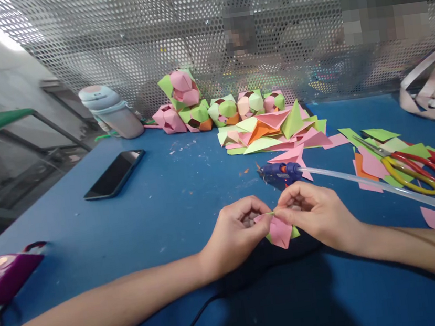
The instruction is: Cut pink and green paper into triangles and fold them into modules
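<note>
Between my two hands is a small folded paper piece (280, 233) in pink and green. My left hand (239, 229) pinches its upper left edge with thumb and forefinger. On the other side, my right hand (313, 212) pinches the upper right edge, and the fingertips of both hands nearly meet. Parts of the paper are hidden behind the fingers. Just beyond my hands lies a blue glue gun (282, 172) with a long clear glue stick (382, 186) running out to the right.
Folded paper balls (196, 117) line the mesh panel, beside a pile of folded papers (277, 129). Scissors (416, 170) lie on scraps at right. A phone (116, 174), a bottle (112, 112) and a purple device (11, 275) are at left. A black cable (193, 322) crosses the blue table.
</note>
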Tool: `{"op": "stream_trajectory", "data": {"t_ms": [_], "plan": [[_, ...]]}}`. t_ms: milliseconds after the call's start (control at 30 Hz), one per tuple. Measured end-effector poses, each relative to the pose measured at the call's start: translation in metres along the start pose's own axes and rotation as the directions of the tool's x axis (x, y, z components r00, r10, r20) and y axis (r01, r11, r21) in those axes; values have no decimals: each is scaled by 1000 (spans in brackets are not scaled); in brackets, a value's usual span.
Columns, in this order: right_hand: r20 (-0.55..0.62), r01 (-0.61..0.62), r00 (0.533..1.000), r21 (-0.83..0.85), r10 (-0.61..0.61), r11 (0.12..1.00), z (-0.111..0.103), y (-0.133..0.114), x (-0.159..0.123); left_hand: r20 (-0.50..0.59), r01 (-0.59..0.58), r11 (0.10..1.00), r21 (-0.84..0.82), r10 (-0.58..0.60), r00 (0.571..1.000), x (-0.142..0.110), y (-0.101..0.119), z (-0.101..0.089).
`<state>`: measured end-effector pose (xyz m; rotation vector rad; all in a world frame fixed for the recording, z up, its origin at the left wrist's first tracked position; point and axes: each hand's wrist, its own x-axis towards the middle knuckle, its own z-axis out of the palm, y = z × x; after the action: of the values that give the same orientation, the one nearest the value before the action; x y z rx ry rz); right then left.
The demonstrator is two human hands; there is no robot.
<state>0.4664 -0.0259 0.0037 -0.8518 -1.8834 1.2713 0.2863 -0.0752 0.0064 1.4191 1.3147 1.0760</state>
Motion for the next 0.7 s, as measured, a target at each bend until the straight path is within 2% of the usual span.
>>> {"op": "stream_trajectory", "data": {"t_ms": [133,233,300,400,500,567,633,700], "plan": [[61,-73,996,133,65,988,-2,1,-2,-38,6,1000,-8,-7,999,-1,-4,-1],[90,-57,995,45,53,997,0,1,-4,-41,11,1000,-21,-12,999,0,-6,0],[86,12,996,-82,-4,997,2,1,-3,-25,10,1000,-12,-10,1000,0,-6,1],[89,170,984,-218,-154,961,3,4,-2,7,4,1000,22,-4,1000,0,-7,3],[139,357,934,-291,-330,887,2,12,-4,35,10,996,90,-13,999,0,-11,4],[230,470,882,-382,-410,796,1,19,-6,55,7,987,163,-16,998,0,-14,5],[333,541,841,-481,-427,690,1,25,-9,74,-7,973,229,-10,997,1,-16,6],[375,551,834,-526,-405,648,1,26,-9,71,-24,962,272,5,997,1,-17,6]]}}
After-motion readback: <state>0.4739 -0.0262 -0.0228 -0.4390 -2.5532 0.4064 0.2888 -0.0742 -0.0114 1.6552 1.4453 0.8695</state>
